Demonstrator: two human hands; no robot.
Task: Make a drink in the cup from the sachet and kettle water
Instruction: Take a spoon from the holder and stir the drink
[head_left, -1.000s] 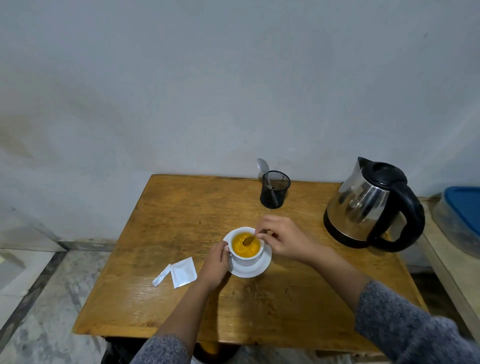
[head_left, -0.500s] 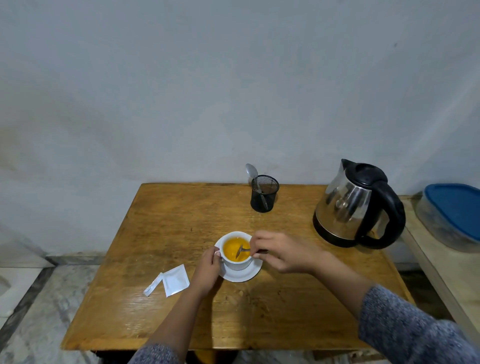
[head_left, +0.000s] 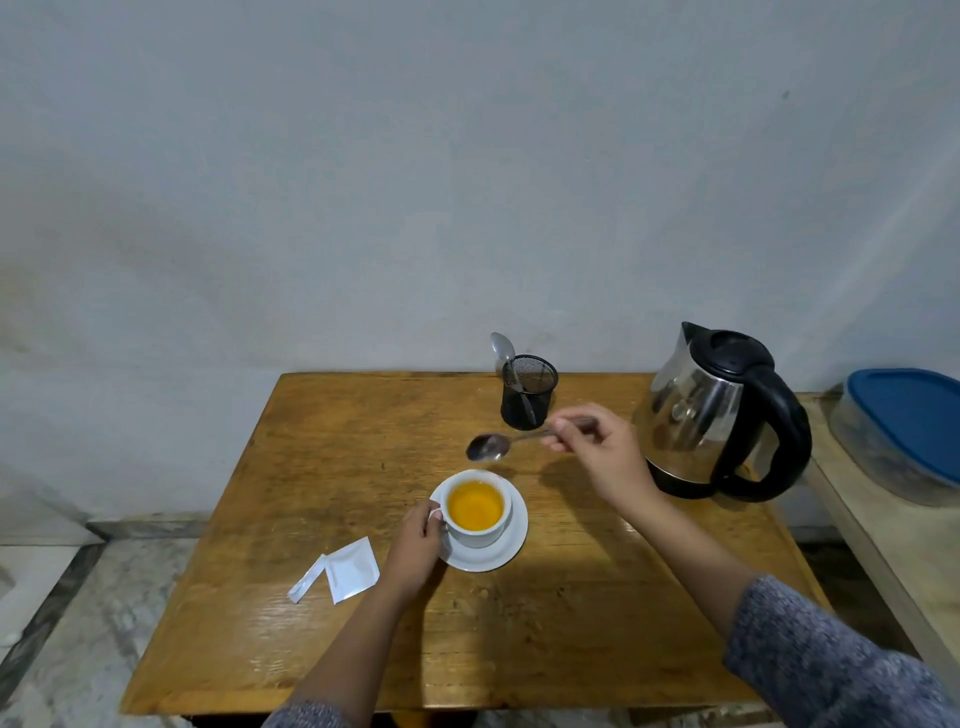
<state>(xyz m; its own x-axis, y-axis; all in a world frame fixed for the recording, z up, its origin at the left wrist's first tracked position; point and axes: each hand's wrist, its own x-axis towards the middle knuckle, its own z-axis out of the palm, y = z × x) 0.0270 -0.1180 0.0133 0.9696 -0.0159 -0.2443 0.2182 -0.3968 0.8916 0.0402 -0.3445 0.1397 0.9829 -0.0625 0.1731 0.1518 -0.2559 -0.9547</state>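
Wooden table (head_left: 311, 467), spoon (head_left: 488, 447) (lifted) in right fingers (head_left: 558, 434)

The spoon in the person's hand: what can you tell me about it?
The spoon looks like shiny metal, with a small oval bowl and a slim handle. The right hand pinches the handle end and holds it roughly level in the air, bowl pointing left, above and behind the cup, touching nothing else.
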